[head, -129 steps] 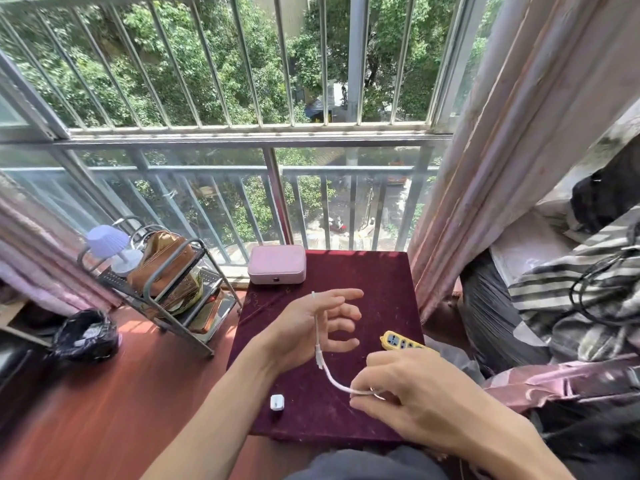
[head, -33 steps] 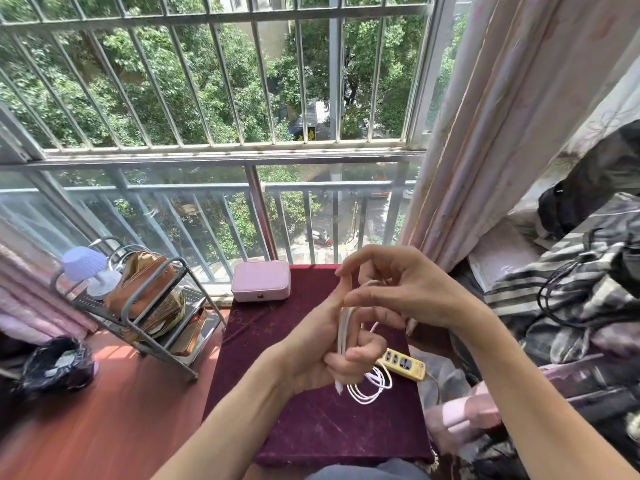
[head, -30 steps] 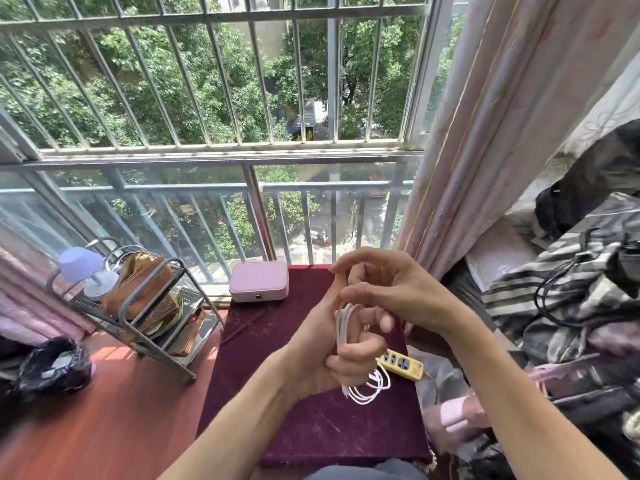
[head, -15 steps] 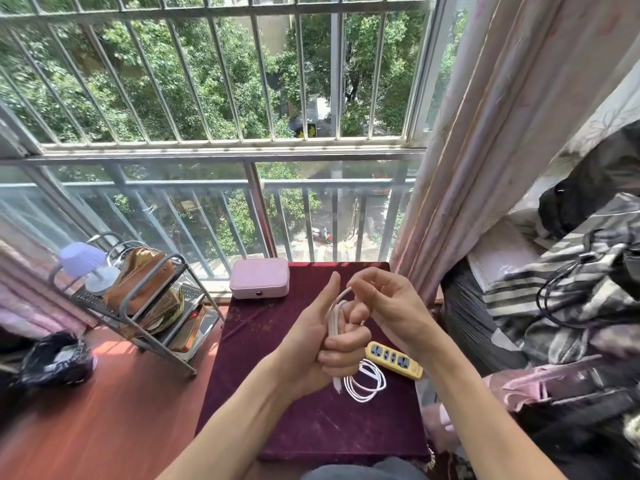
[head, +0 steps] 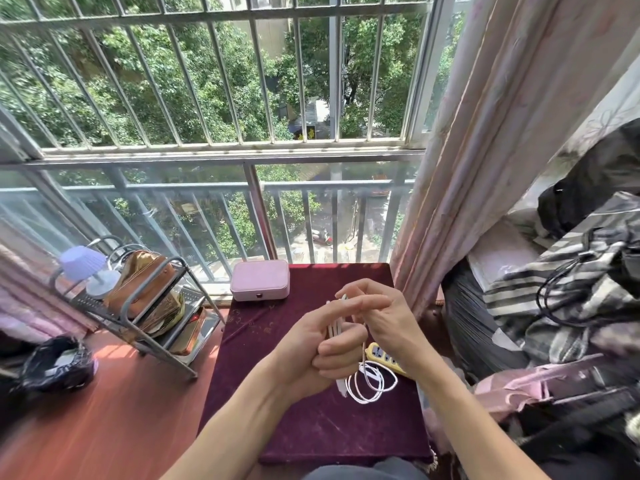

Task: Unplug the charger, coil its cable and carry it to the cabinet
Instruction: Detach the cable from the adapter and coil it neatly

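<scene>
The white charger cable [head: 370, 384] is wound in loops over my left hand [head: 318, 344], whose lower fingers curl round the strands while the index finger points out. Loops hang below that hand over the maroon table [head: 311, 427]. My right hand [head: 384, 320] pinches the cable's loose end above my left fingers. A yellow power strip [head: 382, 358] lies on the table just behind the loops, partly hidden by my right wrist. The charger's plug block is out of sight.
A pink case [head: 259, 280] sits at the table's far edge by the barred window. A metal rack [head: 138, 306] with bags and a small lamp stands left, a black bag [head: 55, 363] on the floor beside it. Curtain and piled clothes [head: 571, 292] crowd the right.
Since the earliest frame the cable has been wound into loops round my left hand. Over the last second both hands dropped lower toward the table, my right hand still guiding the end.
</scene>
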A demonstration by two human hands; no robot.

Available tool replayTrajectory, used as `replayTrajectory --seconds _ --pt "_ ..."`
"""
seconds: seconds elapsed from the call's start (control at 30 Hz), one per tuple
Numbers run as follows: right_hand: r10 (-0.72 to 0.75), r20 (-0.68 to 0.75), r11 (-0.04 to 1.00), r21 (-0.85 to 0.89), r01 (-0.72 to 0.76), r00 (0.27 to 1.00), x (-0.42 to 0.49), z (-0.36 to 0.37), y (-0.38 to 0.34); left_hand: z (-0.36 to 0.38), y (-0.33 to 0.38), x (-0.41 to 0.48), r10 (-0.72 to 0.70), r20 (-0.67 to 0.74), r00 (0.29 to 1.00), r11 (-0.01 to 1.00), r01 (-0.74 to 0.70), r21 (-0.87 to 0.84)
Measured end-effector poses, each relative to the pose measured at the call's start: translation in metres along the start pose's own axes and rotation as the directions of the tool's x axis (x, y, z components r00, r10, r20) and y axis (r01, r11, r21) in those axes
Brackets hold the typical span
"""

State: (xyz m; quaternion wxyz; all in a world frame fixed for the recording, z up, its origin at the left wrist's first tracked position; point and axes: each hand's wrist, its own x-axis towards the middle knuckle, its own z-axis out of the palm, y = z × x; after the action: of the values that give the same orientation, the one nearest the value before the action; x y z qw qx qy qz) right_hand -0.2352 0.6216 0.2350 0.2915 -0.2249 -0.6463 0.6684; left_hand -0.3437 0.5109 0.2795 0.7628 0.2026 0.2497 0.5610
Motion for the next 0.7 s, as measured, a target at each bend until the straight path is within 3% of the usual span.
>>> replayTrajectory --seconds 0.13,0.33,0.43,0.53,0.63,0.7 --pt "0.013 -0.051 0.997 0.075 -0.009 0.999 -0.003 0.007 0.007 0.0 0.0 0.0 0.013 0.032 0.999 0.998 -0.011 -0.058" --pt "0.09 -0.079 0.996 0.002 -0.091 0.993 -0.011 0.02 0.037 -0.001 0.003 0.003 0.159 0.073 0.985 0.967 -0.14 -0.213" --pt "0.006 -0.091 0.986 -0.166 -0.021 0.996 -0.024 0.03 0.048 -0.01 0.011 0.008 0.222 -0.003 0.975 0.951 -0.218 -0.222" --pt "-0.06 0.038 0.913 -0.402 0.07 0.997 -0.034 0.031 0.051 -0.02 0.022 0.013 0.243 -0.105 0.964 0.957 -0.256 -0.135" --pt "-0.023 0.168 0.801 -0.587 0.118 0.986 -0.047 0.026 0.053 -0.034 0.032 0.014 0.245 -0.195 0.95 0.968 -0.252 -0.008" --pt "0.007 0.181 0.732 -0.671 0.118 0.983 -0.055 0.02 0.049 -0.044 0.036 0.011 0.235 -0.22 0.947 0.972 -0.231 0.042"
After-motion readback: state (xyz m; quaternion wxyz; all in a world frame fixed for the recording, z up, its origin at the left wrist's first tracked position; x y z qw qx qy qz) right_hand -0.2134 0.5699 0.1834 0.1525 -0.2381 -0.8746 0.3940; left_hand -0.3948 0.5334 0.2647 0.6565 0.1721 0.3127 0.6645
